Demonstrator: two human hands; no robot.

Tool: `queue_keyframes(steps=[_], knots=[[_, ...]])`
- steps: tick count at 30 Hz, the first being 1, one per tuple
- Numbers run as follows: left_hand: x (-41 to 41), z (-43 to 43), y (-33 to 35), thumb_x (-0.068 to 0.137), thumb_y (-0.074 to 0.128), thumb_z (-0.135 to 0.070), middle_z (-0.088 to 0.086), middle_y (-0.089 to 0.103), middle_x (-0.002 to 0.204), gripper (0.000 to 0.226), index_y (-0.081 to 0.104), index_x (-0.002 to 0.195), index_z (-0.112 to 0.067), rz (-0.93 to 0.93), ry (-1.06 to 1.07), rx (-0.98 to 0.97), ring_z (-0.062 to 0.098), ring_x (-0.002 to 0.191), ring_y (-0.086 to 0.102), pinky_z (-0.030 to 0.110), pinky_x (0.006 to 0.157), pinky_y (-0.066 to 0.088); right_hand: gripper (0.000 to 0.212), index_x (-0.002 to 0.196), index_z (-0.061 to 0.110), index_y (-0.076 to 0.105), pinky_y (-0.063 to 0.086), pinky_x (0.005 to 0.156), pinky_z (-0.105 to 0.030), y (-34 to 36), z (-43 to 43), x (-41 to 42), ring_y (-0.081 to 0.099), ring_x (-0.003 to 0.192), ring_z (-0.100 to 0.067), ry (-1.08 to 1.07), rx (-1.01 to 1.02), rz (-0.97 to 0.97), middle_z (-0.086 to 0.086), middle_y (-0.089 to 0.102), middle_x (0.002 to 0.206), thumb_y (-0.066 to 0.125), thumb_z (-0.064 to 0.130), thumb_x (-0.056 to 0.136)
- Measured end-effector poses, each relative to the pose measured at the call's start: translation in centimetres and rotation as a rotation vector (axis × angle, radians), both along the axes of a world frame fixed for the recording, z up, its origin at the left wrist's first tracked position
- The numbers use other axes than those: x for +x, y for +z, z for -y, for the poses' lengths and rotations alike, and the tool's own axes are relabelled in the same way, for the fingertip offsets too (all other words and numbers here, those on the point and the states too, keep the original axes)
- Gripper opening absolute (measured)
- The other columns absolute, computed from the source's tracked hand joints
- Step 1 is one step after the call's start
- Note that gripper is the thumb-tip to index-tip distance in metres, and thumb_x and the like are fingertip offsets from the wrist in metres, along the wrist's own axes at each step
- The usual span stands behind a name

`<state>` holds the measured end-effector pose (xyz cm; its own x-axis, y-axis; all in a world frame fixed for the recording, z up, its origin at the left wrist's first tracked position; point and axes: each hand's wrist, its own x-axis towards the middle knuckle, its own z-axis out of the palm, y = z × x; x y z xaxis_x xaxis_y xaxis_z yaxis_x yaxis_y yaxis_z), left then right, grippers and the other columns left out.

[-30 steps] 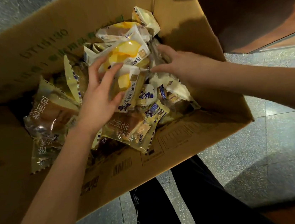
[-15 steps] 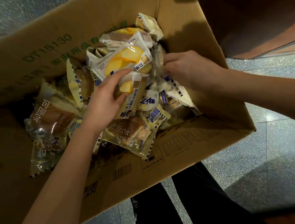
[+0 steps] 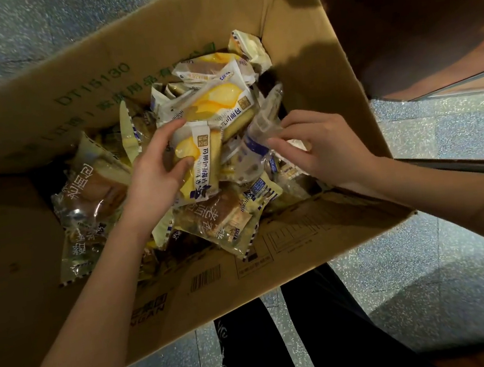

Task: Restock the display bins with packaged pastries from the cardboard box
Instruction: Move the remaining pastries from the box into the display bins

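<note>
In cardboard box [image 3: 311,89], lower pastry packs [image 3: 220,216] buried

cardboard box [image 3: 44,122] cropped left, pastries [image 3: 217,216] partly buried

An open cardboard box [image 3: 214,19] stands on a speckled grey floor [image 3: 456,248], holding a loose heap of packaged pastries. The left hand [image 3: 154,175] grips a yellow-and-white pack [image 3: 198,161] near the top of the heap, fingers curled over its upper edge and thumb on its face. The right hand [image 3: 324,145] pinches a clear wrapper with blue print [image 3: 256,148] just beside it. A brown bun pack [image 3: 217,216] lies below both; dark trouser legs [image 3: 313,327] show beneath the box
</note>
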<state>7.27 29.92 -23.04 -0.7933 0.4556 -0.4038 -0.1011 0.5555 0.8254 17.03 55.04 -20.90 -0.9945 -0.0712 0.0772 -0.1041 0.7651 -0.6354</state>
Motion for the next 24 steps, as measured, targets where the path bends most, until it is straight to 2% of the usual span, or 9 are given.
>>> queue_keyframes(steps=[2,5,7,9,11,13,17,20,24], knots=[[0.0,-0.4,0.0,0.091,0.064,-0.003,-0.031,0.054,0.102,0.057,0.048,0.135,-0.034,-0.005,-0.009,0.002,-0.016,0.089,0.056,0.013,0.079,0.052,0.035,0.071,0.007,0.071,0.040,0.051,-0.018,0.2,0.0,0.5,0.049,0.055,-0.005,-0.124,0.004,0.128,0.000,0.059,0.066,0.063,0.032,0.094],[0.1,-1.0,0.3,0.092,0.064,-0.004,-0.030,0.054,0.105,0.057,0.047,0.135,-0.037,-0.002,-0.019,0.004,-0.017,0.089,0.054,0.013,0.079,0.050,0.040,0.063,0.013,0.052,0.030,0.052,-0.020,0.5,-0.5,1.3,0.041,0.053,-0.004,-0.288,0.034,0.268,0.003,0.048,0.059,0.068,0.038,0.090],[0.2,-1.3,0.6,0.092,0.063,-0.001,-0.028,0.053,0.109,0.057,0.047,0.134,-0.036,-0.005,-0.037,0.008,-0.017,0.092,0.054,0.007,0.077,0.048,0.030,0.080,0.012,0.049,0.036,0.054,-0.024,0.8,-0.8,1.3,0.048,0.061,-0.008,-0.352,0.020,0.401,0.002,0.053,0.071,0.069,0.033,0.089],[0.2,-1.5,0.5,0.092,0.063,-0.003,-0.024,0.055,0.109,0.058,0.047,0.134,-0.040,-0.017,-0.065,-0.003,-0.006,0.093,0.058,0.012,0.077,0.049,0.030,0.107,0.015,0.046,0.040,0.058,-0.019,0.9,-1.0,0.9,0.054,0.072,-0.009,-0.353,-0.031,0.508,0.006,0.055,0.089,0.069,0.025,0.089],[0.0,-1.6,0.4,0.092,0.064,-0.006,-0.023,0.054,0.105,0.058,0.046,0.135,-0.041,-0.032,-0.098,-0.028,0.006,0.086,0.057,0.024,0.078,0.050,0.062,0.140,0.019,0.033,0.048,0.071,-0.022,0.6,-1.3,0.1,0.058,0.086,-0.013,-0.262,-0.020,0.564,0.003,0.057,0.104,0.068,0.021,0.089],[-0.1,-1.7,0.2,0.093,0.064,-0.007,-0.027,0.052,0.103,0.058,0.046,0.137,-0.039,-0.041,-0.116,-0.048,0.002,0.081,0.052,0.024,0.078,0.049,0.076,0.150,0.027,0.022,0.052,0.082,-0.035,0.0,-1.5,-1.0,0.058,0.094,-0.020,-0.200,0.005,0.620,-0.005,0.058,0.112,0.066,0.020,0.089],[0.0,-2.1,0.1,0.093,0.063,-0.004,-0.039,0.047,0.111,0.056,0.046,0.139,-0.032,-0.035,-0.139,-0.052,-0.020,0.089,0.052,0.003,0.079,0.043,0.079,0.152,0.032,0.021,0.046,0.069,-0.027,-1.4,-1.5,-2.8,0.055,0.085,-0.014,-0.167,-0.091,0.709,0.007,0.052,0.098,0.064,0.013,0.089],[0.0,-2.3,-0.1,0.092,0.064,-0.006,-0.047,0.048,0.104,0.057,0.047,0.139,-0.034,-0.053,-0.163,-0.083,-0.017,0.086,0.052,0.011,0.082,0.046,0.077,0.151,0.031,0.026,0.054,0.068,-0.033,-2.0,-1.4,-3.6,0.059,0.084,-0.017,-0.145,-0.078,0.723,0.002,0.055,0.104,0.064,0.009,0.088],[0.4,-2.6,0.0,0.092,0.063,-0.005,-0.042,0.048,0.111,0.057,0.047,0.138,-0.036,-0.018,-0.146,-0.090,-0.018,0.097,0.053,0.017,0.089,0.049,0.042,0.133,0.015,0.052,0.050,0.065,-0.036,-2.7,-1.2,-3.3,0.058,0.083,-0.024,0.026,0.194,0.802,-0.010,0.057,0.114,0.058,0.007,0.092]])
